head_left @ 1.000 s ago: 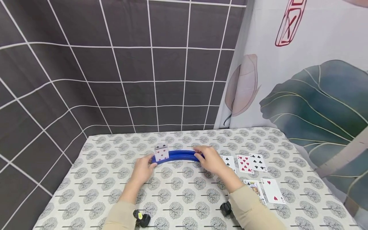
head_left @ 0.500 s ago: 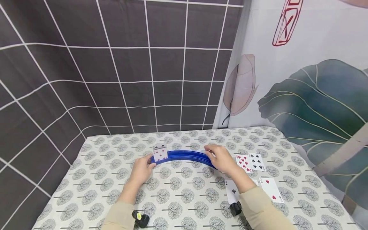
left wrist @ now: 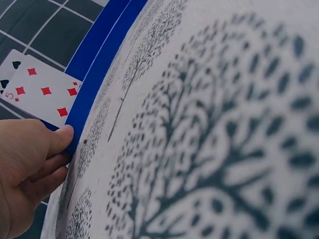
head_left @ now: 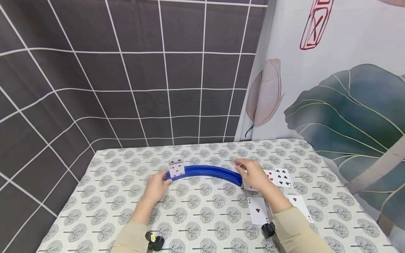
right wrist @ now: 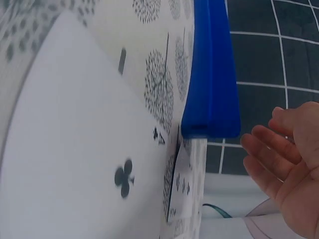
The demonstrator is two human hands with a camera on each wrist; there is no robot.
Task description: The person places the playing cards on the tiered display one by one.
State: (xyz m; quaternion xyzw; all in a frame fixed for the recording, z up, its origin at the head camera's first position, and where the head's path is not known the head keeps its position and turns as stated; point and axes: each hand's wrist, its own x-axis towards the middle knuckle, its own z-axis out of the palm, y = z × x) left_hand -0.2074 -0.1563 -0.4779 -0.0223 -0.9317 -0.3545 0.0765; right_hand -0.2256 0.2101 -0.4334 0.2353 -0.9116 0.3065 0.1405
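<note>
A curved blue playing-card holder (head_left: pixel 211 171) lies across the table. Standing in its left end are a five of diamonds (left wrist: pixel 46 90) and, behind it, a spade card (left wrist: pixel 9 67). My left hand (head_left: pixel 156 187) pinches that end, thumb on the front wall and fingers curled beneath. Past the opposite end, my right hand (head_left: pixel 254 174) is apart from the holder, its fingers relaxed with nothing between them in the right wrist view. Close under the right forearm lies an ace of clubs (head_left: pixel 257 211), face up.
Several more face-up cards lie on the right of the tree-print tablecloth (head_left: pixel 196 218), among them a six of clubs (head_left: pixel 282 177) and a two of hearts (head_left: pixel 299 205). The right arm partly covers some. A dark gridded curtain (head_left: pixel 183 70) hangs behind the table.
My right hand has moved right along the blue holder and off its end, exposing more of it. The ace of clubs has come into view. My left hand keeps its place.
</note>
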